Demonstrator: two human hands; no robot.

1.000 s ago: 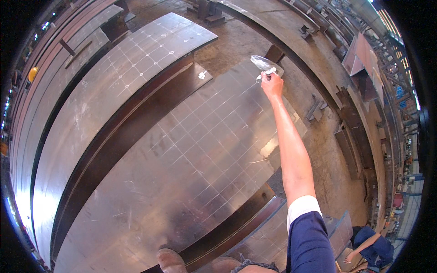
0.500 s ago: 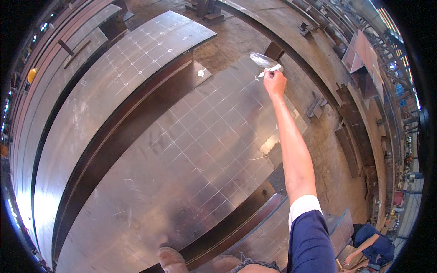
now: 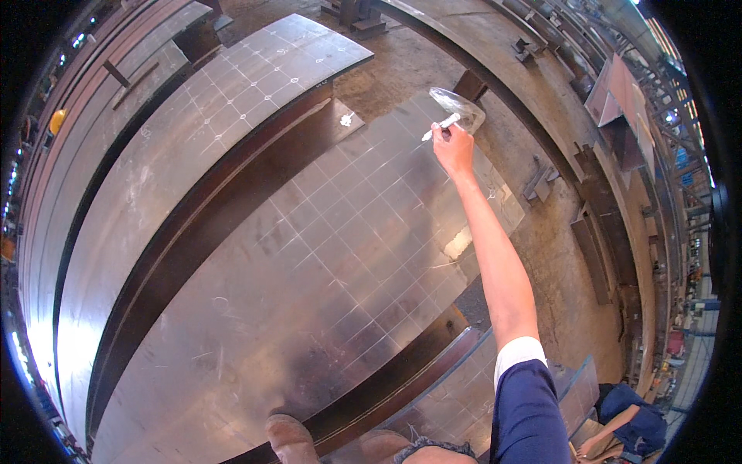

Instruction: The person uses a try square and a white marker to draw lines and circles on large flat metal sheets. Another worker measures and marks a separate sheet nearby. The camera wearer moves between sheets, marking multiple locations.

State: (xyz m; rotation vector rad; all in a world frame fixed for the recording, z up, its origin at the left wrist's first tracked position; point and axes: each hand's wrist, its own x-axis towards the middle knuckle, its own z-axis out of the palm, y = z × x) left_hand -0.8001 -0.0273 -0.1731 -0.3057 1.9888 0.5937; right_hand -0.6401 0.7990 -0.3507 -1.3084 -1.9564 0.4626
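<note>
My right hand [image 3: 454,151] reaches far out over a grey steel plate [image 3: 255,271] and is closed round a white marker pen [image 3: 447,121]. The pen's tip points to the left, close to the plate's surface near its far corner; whether it touches I cannot tell. Thin pale lines cross on the plate in a grid. Just beyond the hand, a shiny whitish curved patch [image 3: 457,102] lies at the plate's corner; its kind is unclear. My left hand does not show.
Beside this plate on the left lies another steel plate [image 3: 278,48] with gridded lines and small circled marks. A boot [image 3: 290,438] stands at the lower edge. A co-worker [image 3: 634,421] bends down at the lower right. Long steel beams [image 3: 495,73] curve past at the right.
My right hand has shifted slightly left and nearer with the marker pen, away from the shiny patch at the corner. The view has moved a little.
</note>
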